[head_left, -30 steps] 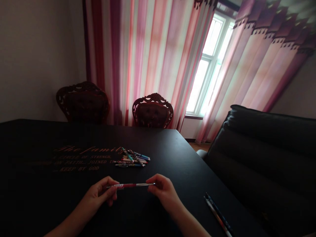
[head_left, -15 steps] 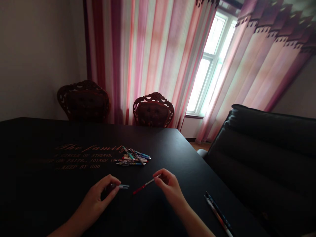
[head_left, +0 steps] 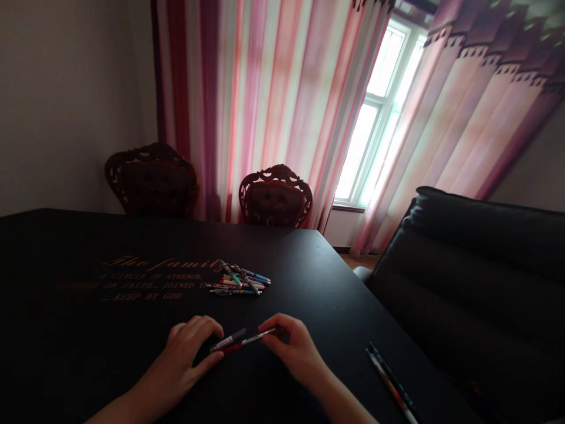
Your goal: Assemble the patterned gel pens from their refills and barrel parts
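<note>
My right hand [head_left: 291, 347] pinches a slim red-and-silver pen [head_left: 253, 338] by its silver end between thumb and fingertips. The red end points left and down, close to the thumb of my left hand [head_left: 192, 353]. Between the thumb and curled forefinger of my left hand lies a short, clear pen-like tube [head_left: 227, 340] with a pale label and a dark far end. It runs almost alongside the red-and-silver pen, and the two appear to touch or overlap. How firmly my left fingers press on the tube is hard to see.
A heap of several pens [head_left: 241, 281] lies beyond my hands on the black table [head_left: 300, 265]. Two more pens [head_left: 391, 383] rest side by side near the right edge. Carved chairs [head_left: 276, 200] stand behind the table, and a dark padded seat [head_left: 477, 282] is at right.
My hands have come closer together. The red-and-silver pen has shifted left and down to meet the tube, which now tilts up to the right. My left fingers are spread wider.
</note>
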A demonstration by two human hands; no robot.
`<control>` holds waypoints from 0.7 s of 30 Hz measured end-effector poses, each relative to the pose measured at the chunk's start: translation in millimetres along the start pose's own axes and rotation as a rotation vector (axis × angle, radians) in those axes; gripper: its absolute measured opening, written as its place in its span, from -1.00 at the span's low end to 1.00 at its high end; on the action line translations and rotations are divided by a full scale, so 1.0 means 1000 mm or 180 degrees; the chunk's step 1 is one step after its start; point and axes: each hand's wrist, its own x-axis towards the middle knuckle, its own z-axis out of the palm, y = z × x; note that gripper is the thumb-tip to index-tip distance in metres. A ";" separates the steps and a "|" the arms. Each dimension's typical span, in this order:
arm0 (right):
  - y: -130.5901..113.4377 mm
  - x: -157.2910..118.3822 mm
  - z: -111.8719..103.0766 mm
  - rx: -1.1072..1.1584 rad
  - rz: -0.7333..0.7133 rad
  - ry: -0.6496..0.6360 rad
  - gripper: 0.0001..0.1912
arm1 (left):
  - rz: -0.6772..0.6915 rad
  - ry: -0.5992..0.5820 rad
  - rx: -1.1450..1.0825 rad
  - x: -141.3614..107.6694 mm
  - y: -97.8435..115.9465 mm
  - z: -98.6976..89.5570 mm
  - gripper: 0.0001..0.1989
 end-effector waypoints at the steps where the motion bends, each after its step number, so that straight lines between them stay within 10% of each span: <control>1: 0.000 0.000 0.000 -0.0013 0.0007 -0.0011 -0.86 | 0.0056 -0.0017 0.0014 0.000 0.003 -0.001 -0.85; 21: 0.001 0.002 -0.011 -0.1089 -0.0386 0.0241 -0.82 | 0.0081 -0.0153 -0.0043 -0.001 0.008 -0.006 -0.82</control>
